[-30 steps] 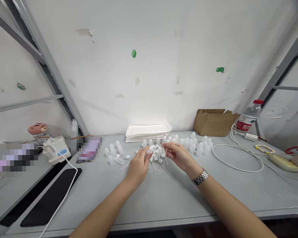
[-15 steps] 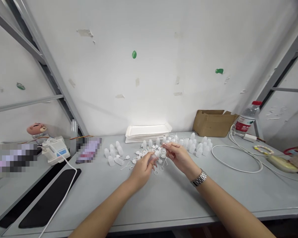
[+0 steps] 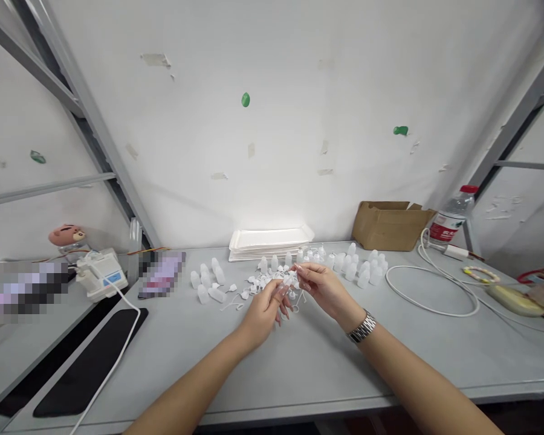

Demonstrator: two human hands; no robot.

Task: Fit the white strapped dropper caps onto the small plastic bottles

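Observation:
My left hand point(image 3: 263, 311) is closed around a small translucent bottle, mostly hidden by the fingers, above the middle of the table. Just right of it, my right hand point(image 3: 320, 287) pinches something too small to make out near the bottle's top. Behind and beneath the hands lies a pile of small white caps with loops point(image 3: 256, 283). Several translucent bottles point(image 3: 205, 278) are grouped on the left, one lying on its side. More bottles point(image 3: 364, 275) stand to the right of my right hand.
White trays point(image 3: 272, 241) are stacked by the wall. At the back right are a cardboard box point(image 3: 390, 226) and a red-capped water bottle point(image 3: 448, 220), with a looped white cable point(image 3: 435, 313) in front. A black mat point(image 3: 90, 362) and a phone point(image 3: 163, 275) lie left.
My right hand has shifted slightly left and stays near my left hand. The lower fingers of my left hand have spread downward a little.

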